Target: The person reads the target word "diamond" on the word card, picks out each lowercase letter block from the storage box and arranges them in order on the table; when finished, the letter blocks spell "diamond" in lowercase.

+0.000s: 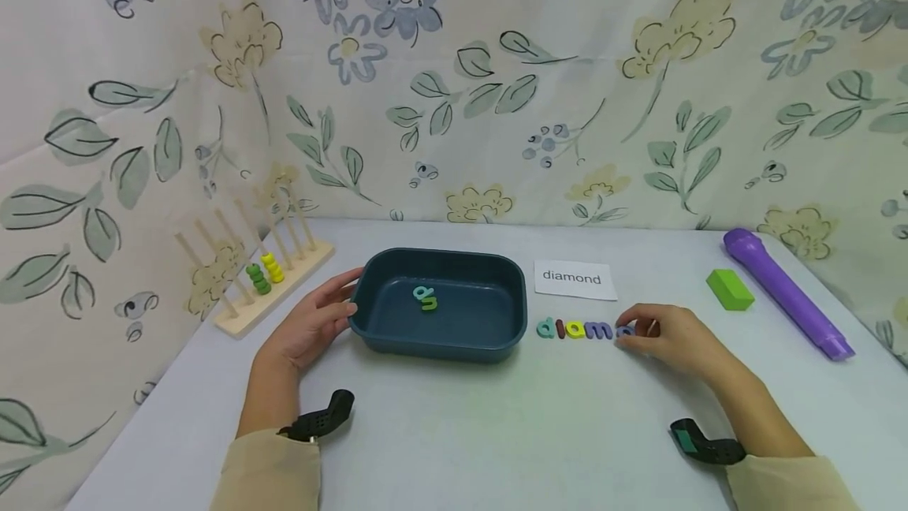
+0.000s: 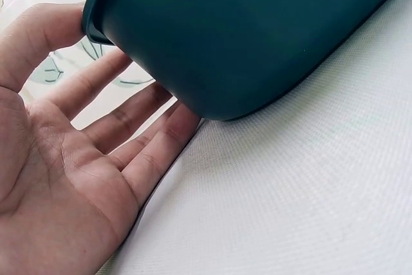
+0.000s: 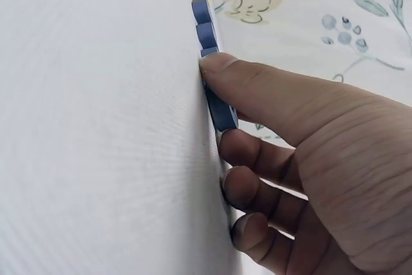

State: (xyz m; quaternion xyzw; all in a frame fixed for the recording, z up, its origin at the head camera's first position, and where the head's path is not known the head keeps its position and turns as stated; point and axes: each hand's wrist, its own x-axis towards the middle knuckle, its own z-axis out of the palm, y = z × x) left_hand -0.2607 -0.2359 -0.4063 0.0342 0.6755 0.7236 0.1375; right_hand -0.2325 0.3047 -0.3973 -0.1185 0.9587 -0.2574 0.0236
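The right hand [image 1: 670, 336] is partly closed, its thumb and index finger pinching a small blue-violet letter [image 1: 626, 331] at the right end of a row on the table [image 1: 496, 432]. In the right wrist view the other fingers are bent beside it, their tips close to the tabletop. The letter lies low, seen edge-on there, its longer side running in line with the row — thumb at the end nearest its neighbour, index finger at the far end. Its face is mostly hidden by the fingers, so which way up it reads cannot be told.

The row runs left to right: teal d [image 1: 545, 328], dark red stroke [image 1: 560, 329], yellow a [image 1: 575, 330], violet m [image 1: 599, 330], all upright to the person. Just beyond them lies a white card [image 1: 575, 280] printed "diamond".

The left hand [image 1: 319, 322] is loosely spread — fingers nearly straight against the outer left end of the dark teal tray [image 1: 440, 350], thumb at its rim. The tray's long axis also runs left to right; inside are a teal letter [image 1: 423, 292] and a green letter [image 1: 429, 303], touching or nearly so.
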